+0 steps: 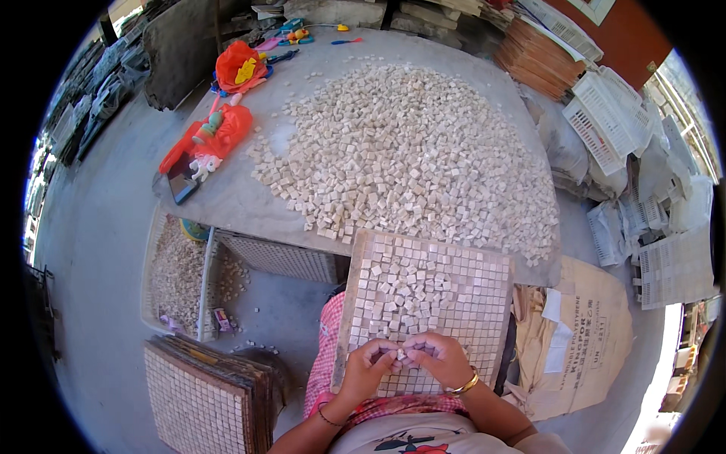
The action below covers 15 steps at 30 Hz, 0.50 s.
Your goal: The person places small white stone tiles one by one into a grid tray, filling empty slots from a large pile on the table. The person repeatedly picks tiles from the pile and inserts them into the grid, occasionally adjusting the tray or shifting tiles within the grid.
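Note:
My left hand (368, 365) and my right hand (440, 357) meet over the near part of a mosaic board (480, 295) tilted across my lap. Fingertips of both hands are pinched together around a small pale stone tile (401, 353), partly hidden by the fingers. Square tiles fill most of the board's grid in rows. On top of them, in the middle and left, lies a loose heap of tiles (412, 291). The rows beneath my hands are partly covered.
Ahead, a grey table (302, 231) bears a large pile of loose tiles (423, 144), with red plastic bags (234, 121) and a phone (182, 186) at its left. A white crate (149, 291) of tiles and stacked boards (198, 401) stand left; a brown sack (597, 348) lies right.

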Motion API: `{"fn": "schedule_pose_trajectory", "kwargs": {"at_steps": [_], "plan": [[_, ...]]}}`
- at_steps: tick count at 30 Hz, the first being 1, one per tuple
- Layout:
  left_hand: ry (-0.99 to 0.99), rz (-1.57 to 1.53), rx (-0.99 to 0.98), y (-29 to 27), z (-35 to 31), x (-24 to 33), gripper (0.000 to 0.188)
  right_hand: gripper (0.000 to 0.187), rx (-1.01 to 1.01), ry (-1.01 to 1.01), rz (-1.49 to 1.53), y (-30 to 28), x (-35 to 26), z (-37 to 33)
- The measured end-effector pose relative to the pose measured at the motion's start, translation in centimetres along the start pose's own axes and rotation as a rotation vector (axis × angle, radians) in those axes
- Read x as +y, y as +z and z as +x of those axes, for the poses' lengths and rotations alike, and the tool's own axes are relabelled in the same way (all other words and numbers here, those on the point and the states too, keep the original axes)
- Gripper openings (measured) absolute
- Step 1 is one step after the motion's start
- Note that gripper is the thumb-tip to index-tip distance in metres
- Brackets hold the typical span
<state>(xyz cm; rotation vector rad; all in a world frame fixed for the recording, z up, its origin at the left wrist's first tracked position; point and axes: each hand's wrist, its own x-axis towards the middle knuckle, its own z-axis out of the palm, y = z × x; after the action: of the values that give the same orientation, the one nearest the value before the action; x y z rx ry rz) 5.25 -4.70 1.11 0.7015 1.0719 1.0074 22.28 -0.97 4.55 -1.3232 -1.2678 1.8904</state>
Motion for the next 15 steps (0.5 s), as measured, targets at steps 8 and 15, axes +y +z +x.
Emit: {"fn": "schedule_pose_trajectory", "kwargs": {"at_steps": [8, 15], "plan": [[-0.001, -0.097, 0.104, 1.1, -0.6, -0.4, 0.006, 0.024, 0.038, -0.115, -0.090, 0.7, 1.2, 0.1], [0.007, 0.024, 0.113, -0.1, -1.4, 0.2, 0.007, 0.019, -0.001, -0.160, -0.239, 1.0, 1.4, 1.0]]}}
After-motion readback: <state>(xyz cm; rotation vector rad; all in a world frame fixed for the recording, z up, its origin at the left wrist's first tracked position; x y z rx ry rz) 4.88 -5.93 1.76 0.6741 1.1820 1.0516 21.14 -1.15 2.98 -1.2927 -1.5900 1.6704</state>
